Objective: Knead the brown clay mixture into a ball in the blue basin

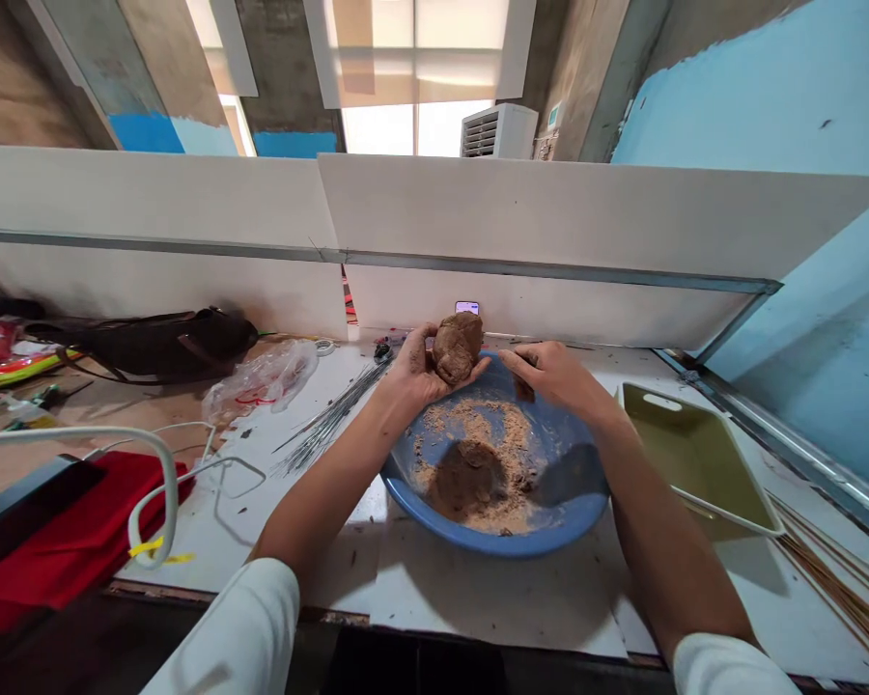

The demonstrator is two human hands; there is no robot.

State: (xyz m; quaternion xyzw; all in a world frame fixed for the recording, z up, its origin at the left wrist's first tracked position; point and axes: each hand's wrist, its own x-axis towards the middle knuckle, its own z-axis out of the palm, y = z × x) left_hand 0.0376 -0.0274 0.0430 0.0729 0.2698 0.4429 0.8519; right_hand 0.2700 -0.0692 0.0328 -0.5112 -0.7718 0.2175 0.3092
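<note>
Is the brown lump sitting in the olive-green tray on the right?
No, the brown lump is cupped in the left hand, above the blue basin.

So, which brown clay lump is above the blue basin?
The rounded brown clay lump in the left hand; the flatter lump lies inside the blue plastic basin.

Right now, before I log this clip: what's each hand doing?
Left hand: cupped, holding a lump of brown clay.
Right hand: fingers curled, over the rim of the blue basin; cannot tell whether it holds anything.
</note>
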